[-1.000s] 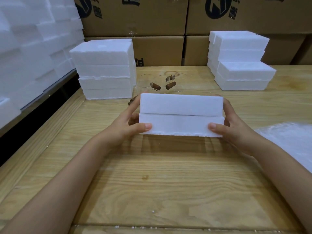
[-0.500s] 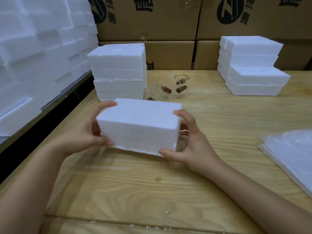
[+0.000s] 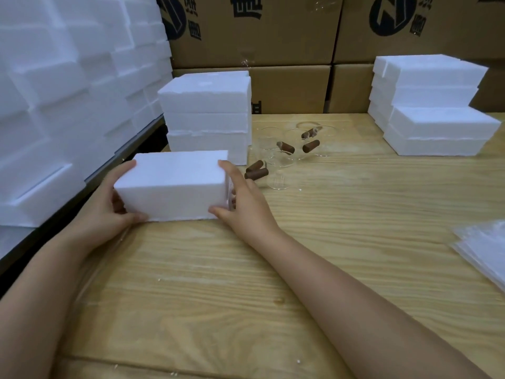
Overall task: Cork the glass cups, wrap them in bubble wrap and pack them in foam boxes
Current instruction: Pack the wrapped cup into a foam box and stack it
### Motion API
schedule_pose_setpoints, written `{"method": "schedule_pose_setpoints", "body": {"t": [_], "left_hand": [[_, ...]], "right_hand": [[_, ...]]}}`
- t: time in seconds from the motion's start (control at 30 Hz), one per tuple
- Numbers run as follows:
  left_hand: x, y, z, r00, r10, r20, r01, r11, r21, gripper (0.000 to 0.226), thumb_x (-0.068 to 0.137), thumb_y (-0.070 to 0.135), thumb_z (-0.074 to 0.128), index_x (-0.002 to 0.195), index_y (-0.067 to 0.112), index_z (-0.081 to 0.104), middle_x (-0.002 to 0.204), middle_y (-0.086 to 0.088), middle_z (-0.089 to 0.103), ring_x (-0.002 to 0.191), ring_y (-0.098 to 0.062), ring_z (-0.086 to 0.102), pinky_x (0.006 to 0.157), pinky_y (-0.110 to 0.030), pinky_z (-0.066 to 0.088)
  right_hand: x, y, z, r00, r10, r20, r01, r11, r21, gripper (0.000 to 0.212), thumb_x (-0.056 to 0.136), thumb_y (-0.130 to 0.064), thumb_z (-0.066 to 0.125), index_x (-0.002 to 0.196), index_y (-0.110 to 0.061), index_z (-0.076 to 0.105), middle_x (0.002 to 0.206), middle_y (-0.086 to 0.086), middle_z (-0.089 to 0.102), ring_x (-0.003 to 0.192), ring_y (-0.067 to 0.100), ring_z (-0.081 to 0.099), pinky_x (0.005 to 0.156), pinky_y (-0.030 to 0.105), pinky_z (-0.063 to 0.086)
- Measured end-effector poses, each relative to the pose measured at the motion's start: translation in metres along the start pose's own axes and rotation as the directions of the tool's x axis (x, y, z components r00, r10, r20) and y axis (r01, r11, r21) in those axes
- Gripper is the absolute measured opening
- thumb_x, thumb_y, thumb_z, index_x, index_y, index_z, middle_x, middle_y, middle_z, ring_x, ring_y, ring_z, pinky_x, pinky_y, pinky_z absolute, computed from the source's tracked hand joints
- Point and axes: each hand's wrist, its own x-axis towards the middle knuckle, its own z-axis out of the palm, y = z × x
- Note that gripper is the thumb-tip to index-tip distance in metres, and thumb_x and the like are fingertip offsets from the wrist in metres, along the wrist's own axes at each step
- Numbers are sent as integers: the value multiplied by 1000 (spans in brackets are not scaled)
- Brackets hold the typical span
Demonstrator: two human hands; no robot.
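Observation:
A closed white foam box (image 3: 175,184) sits on the wooden table (image 3: 328,242) at the left, in front of a foam stack. My left hand (image 3: 109,212) grips its left end, thumb curled along the front bottom edge. My right hand (image 3: 243,201) grips its right end, fingers over the top corner and thumb at the lower front. Several clear glass cups (image 3: 281,157) lie behind the box to the right, with brown corks (image 3: 255,170) among them. A pile of bubble wrap sheets (image 3: 483,250) lies at the right edge.
A stack of foam boxes (image 3: 207,116) stands right behind the held box, and another stack (image 3: 434,105) at the back right. A wall of foam boxes (image 3: 60,91) fills the left side. Cardboard cartons (image 3: 287,36) line the back.
Both hands have carried the foam box leftwards and away from me, and it now rests on the table in front of the left stack.

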Motion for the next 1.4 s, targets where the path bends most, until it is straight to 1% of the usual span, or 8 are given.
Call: {"method": "schedule_pose_setpoints", "body": {"t": [0.27, 0.6, 0.77, 0.97, 1.03, 1.13, 1.23, 1.4], "left_hand": [[48, -1, 13, 998, -28, 52, 21, 991, 133, 99, 77, -4, 75, 124, 65, 21, 126, -1, 45, 94, -2, 53, 75, -18, 43], [77, -3, 18, 993, -82, 83, 57, 961, 271, 105, 77, 6, 78, 132, 68, 13, 125, -3, 47, 92, -18, 59, 86, -44, 51], [80, -8, 24, 992, -91, 82, 66, 960, 274, 108, 81, 9, 75, 145, 54, 0, 128, 6, 43, 89, -5, 53, 82, -31, 43], [61, -3, 34, 990, -139, 15, 136, 984, 117, 124, 78, 27, 78, 138, 56, -26, 146, -9, 42, 83, 4, 58, 72, -19, 41], [49, 2, 33, 986, -167, -22, 166, 985, -40, 123, 71, 47, 78, 134, 59, -27, 149, -10, 39, 91, 8, 60, 84, -22, 42], [37, 7, 34, 961, -251, -114, 231, 959, -166, 116, 62, 82, 64, 134, 60, -23, 148, -10, 39, 122, -21, 53, 109, -46, 34], [29, 9, 51, 938, -181, -294, 148, 980, -131, 104, 76, 73, 59, 146, 46, -13, 150, -5, 30, 135, -26, 37, 112, -51, 29], [2, 53, 84, 843, 262, -469, -272, 961, 47, 63, 88, 46, 51, 141, 49, 17, 138, 16, 35, 133, -17, 35, 100, -18, 35]], "right_hand": [[32, 0, -4, 990, 142, 27, -130, 958, -255, 79, 93, -21, 57, 149, -34, 3, 102, 12, 57, 85, 31, 56, 66, 34, 38], [55, -6, -16, 975, 224, 12, -198, 884, -424, 75, 94, -8, 48, 149, -31, 2, 91, 9, 49, 81, 27, 47, 64, 34, 35], [57, -6, -17, 965, 262, 6, -231, 861, -453, 78, 93, -10, 47, 149, -35, -1, 94, 8, 54, 79, 25, 49, 64, 33, 35], [40, 0, -23, 970, 235, -61, -239, 871, -429, 110, 83, -57, 61, 147, -25, -22, 100, 6, 63, 90, 29, 62, 64, 32, 40], [31, 5, -34, 968, 205, -141, -247, 864, -438, 103, 85, -65, 52, 149, -18, -14, 88, 1, 63, 83, 27, 61, 57, 31, 37], [23, 17, -53, 958, 191, -213, -272, 840, -469, 66, 95, -59, 33, 141, -13, 22, 87, 6, 63, 84, 32, 61, 59, 35, 33], [19, 27, -64, 960, 176, -220, -266, 825, -499, 41, 102, -44, 26, 119, -13, 45, 96, 13, 64, 90, 37, 60, 65, 36, 36], [21, 34, -76, 969, 143, -202, -217, 884, -415, 30, 102, -27, 31, 104, -7, 53, 91, 14, 61, 85, 33, 56, 64, 35, 37]]}}
